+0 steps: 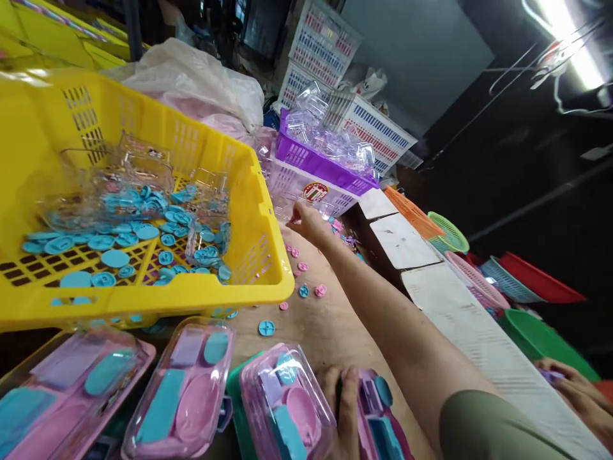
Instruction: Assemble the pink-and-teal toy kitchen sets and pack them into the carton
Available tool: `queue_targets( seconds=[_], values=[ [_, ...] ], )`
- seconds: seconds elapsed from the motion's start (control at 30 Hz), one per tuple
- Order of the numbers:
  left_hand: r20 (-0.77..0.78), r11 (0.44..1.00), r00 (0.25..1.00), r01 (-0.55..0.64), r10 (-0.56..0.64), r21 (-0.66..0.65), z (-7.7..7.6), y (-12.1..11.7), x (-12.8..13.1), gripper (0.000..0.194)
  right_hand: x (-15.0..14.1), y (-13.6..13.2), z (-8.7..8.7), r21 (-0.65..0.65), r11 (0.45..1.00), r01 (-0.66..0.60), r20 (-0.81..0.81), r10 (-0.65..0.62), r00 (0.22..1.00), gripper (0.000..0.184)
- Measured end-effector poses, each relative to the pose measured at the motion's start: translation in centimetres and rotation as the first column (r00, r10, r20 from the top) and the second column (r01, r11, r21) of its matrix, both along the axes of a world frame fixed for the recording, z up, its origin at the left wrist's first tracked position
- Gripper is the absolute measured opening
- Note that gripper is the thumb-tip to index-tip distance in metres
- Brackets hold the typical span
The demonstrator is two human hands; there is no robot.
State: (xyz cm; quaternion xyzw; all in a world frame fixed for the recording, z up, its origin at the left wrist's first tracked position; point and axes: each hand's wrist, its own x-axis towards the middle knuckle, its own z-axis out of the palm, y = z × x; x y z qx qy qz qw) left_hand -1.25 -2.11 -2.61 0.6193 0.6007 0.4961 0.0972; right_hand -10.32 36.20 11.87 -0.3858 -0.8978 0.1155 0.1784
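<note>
My right arm stretches forward past the yellow basket. My right hand [304,220] has its fingers curled at a clear plastic cover [283,206] beside the purple basket; the exact grip is partly hidden. Down at the front, my left hand [342,406] is against a pink case [380,418] with purple and blue compartments, its fingers partly hidden. Left of that hand sits a pink case under a clear cover [290,399], holding blue, lilac and pink parts. Two similar covered cases [179,390] [79,390] stand farther left.
The yellow basket [272,255] holds blue discs and clear covers. Small pink and blue round pieces [266,328] lie scattered on the table [330,326]. A purple basket [325,169] is heaped with clear covers. At right, another person's hands [579,390] hold something purple, near coloured baskets.
</note>
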Motion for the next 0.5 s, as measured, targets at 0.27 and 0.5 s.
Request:
queue_targets(
  seconds=[0.27, 0.5],
  values=[
    [0.220, 0.927, 0.908, 0.373, -0.356, -0.040, 1.3, -0.7, -3.5, 0.137, 16.7, -15.0, 2.2, -0.327, 0.945, -0.023, -0.493, -0.150, 0.857, 0.083],
    [0.159, 0.925, 0.911, 0.375, -0.381, 0.068, 2.2, 0.1, -4.1, 0.126, 23.7, -29.3, -6.2, -0.510, 0.802, 0.311, -0.759, -0.589, 0.276, 0.082]
  ],
)
